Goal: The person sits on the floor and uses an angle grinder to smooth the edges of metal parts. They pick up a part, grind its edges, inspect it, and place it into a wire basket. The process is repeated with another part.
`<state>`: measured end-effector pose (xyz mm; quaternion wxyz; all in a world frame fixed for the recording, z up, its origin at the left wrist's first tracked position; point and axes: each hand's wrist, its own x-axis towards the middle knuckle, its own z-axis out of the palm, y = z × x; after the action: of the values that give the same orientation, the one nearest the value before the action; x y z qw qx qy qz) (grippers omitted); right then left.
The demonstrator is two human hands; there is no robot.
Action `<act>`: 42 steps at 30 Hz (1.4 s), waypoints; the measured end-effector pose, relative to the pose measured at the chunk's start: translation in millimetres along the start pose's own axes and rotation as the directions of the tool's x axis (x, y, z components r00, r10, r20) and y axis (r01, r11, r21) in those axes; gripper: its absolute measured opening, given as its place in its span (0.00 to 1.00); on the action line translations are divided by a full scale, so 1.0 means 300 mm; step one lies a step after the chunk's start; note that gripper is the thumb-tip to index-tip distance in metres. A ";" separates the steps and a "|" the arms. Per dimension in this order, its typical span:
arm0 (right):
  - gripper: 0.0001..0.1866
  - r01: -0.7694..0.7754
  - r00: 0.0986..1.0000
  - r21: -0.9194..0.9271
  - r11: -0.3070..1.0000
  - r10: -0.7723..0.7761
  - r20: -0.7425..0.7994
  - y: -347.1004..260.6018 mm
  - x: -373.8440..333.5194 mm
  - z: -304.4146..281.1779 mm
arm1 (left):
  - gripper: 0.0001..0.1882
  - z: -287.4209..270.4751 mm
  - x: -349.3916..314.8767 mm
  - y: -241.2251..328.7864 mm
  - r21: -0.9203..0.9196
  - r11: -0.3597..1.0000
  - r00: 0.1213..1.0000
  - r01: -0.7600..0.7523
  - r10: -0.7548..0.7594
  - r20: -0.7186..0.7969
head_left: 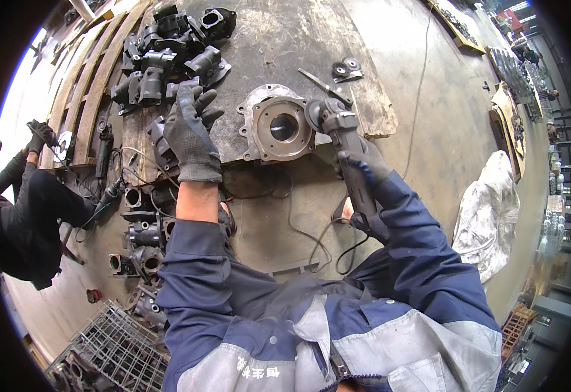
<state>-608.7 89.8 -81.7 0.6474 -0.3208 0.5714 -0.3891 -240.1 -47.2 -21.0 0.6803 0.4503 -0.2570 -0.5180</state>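
My right hand [368, 164], in a dark glove, is wrapped round the body of an angle grinder [343, 125]. Its disc is up close beside the right rim of a round metal housing [263, 124]; whether they touch, I cannot tell. The housing lies on the worn workbench top [279, 39], its big central bore facing up. My left hand [192, 142], gloved too, is raised left of the housing with fingers stretched out and nothing in it. Under and behind those fingers are dark cast parts [151, 85].
A flat metal bar [324, 86] and a small part with round discs [347, 69] lie beyond the housing. Cables [290, 215] trail below the bench edge. At left are a wooden pallet [84, 85], a seated person [31, 202] and a wire basket [112, 340]. A white sheet [491, 209] lies right.
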 end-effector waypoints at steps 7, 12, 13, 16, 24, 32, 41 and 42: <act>0.28 -0.081 0.993 0.352 0.932 0.046 0.105 0.070 -0.149 0.066 | 0.23 -0.010 0.003 0.008 -0.011 0.999 0.999 -0.042 0.042 0.010; 0.29 -0.248 0.967 0.485 0.838 0.183 0.178 0.191 -0.288 0.054 | 0.27 0.003 -0.006 0.024 0.132 0.990 0.997 -0.051 0.042 0.070; 0.30 -0.275 0.962 0.459 0.845 0.236 0.141 0.205 -0.305 0.048 | 0.27 0.005 -0.007 0.029 0.140 0.989 0.996 -0.049 0.038 0.076; 0.31 -0.274 0.960 0.496 0.824 0.202 0.194 0.201 -0.327 0.019 | 0.27 0.004 -0.008 0.036 0.200 0.979 0.992 -0.033 0.007 0.126; 0.33 0.070 0.996 0.333 0.940 -0.081 0.020 -0.127 -0.155 -0.089 | 0.20 0.089 -0.066 -0.078 0.541 0.828 0.967 -0.146 0.005 0.254; 0.26 0.279 0.960 0.528 0.802 -0.247 -0.132 -0.208 -0.053 -0.107 | 0.38 0.175 -0.229 -0.242 0.669 -0.009 0.623 -0.743 -0.374 0.687; 0.24 0.345 0.937 0.508 0.789 -0.321 -0.138 -0.236 -0.099 -0.180 | 0.32 0.207 -0.262 -0.452 0.428 -0.312 0.529 -0.848 -0.488 0.694; 0.27 0.350 0.935 0.498 0.793 -0.327 -0.137 -0.229 -0.102 -0.189 | 0.29 0.221 -0.249 -0.450 0.442 -0.336 0.555 -0.832 -0.538 0.635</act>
<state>-675.6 84.2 -15.6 0.6166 -0.2244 0.3936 -0.6439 -382.9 -8.0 -100.2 -0.1091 0.4400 -0.8895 -0.0572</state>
